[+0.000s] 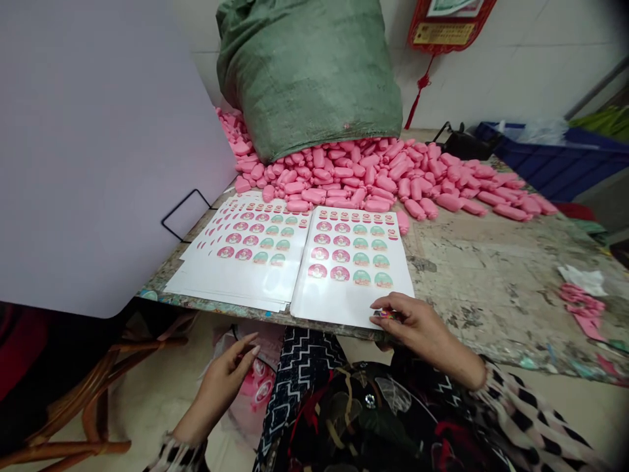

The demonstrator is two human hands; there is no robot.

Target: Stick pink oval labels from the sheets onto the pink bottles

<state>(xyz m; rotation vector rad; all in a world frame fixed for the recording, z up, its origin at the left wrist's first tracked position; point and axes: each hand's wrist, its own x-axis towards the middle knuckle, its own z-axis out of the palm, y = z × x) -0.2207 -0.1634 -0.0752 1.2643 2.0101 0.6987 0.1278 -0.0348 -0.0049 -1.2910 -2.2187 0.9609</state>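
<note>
Head view.

Item one: my right hand (417,331), at the near edge of the tabletop (491,288). Its fingers (393,308) are curled almost closed around a small pink-and-yellow item (386,315), too small to identify, and they sit at the lower edge of a glossy sticker sheet (351,265). The sheet lies flat, printed with rows of round pink and green labels. It looks light, thin and likely to flex, so its edge seems the best place to take hold.

Item two: my left hand (221,387), below the tabletop edge, fingers spread open, holding nothing. Nearest to it is a plastic bag (258,383) with pink print.

Item three: a stack of similar sheets (240,249), just left of the first, slightly fanned. The gloss may make them slippery.

Surface: worn, stained and chipped.

Behind the sheets: a heap of pink bars (373,177), apparently light and soft, spread out from a green woven sack (307,75).

Also present: a pale lilac board (98,144) on a black wire stand (184,213), a blue crate (555,160), pink scraps (582,305), and a red wall hanging (445,26) on white tile.
</note>
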